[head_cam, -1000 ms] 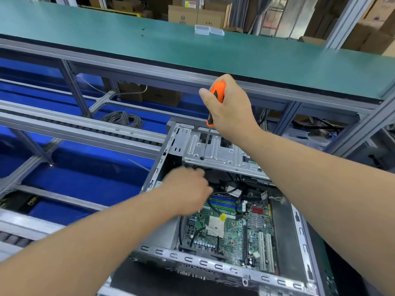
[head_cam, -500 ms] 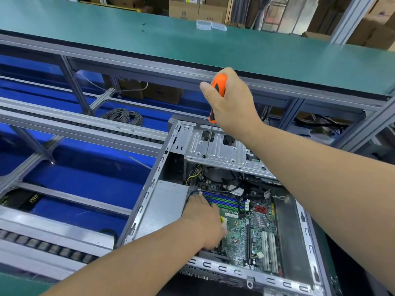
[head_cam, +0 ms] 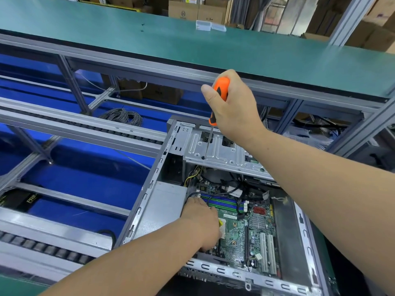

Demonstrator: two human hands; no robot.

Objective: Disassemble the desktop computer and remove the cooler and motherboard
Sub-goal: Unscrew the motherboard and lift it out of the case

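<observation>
- Right hand (head_cam: 233, 105) wrapped around orange screwdriver (head_cam: 220, 92), tip set upright on drive cage (head_cam: 222, 151), likely to loosen a screw.
- Left hand (head_cam: 201, 223) down on motherboard (head_cam: 241, 227) inside open case (head_cam: 245, 274), probably steadying; finger position hidden, cannot tell.
- No cooler visible on board.

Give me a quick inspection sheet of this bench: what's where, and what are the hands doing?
Surface: green bench top, two clear plastic boxes on it.
Job's things: open computer case; motherboard inside; screwdriver tip on drive cage.
Clutter: nothing seen.
Hands: right hand grips screwdriver; left hand rests on motherboard, fingers hidden.
Cables: grey coil behind case.
Surroundings: cardboard cartons.
</observation>
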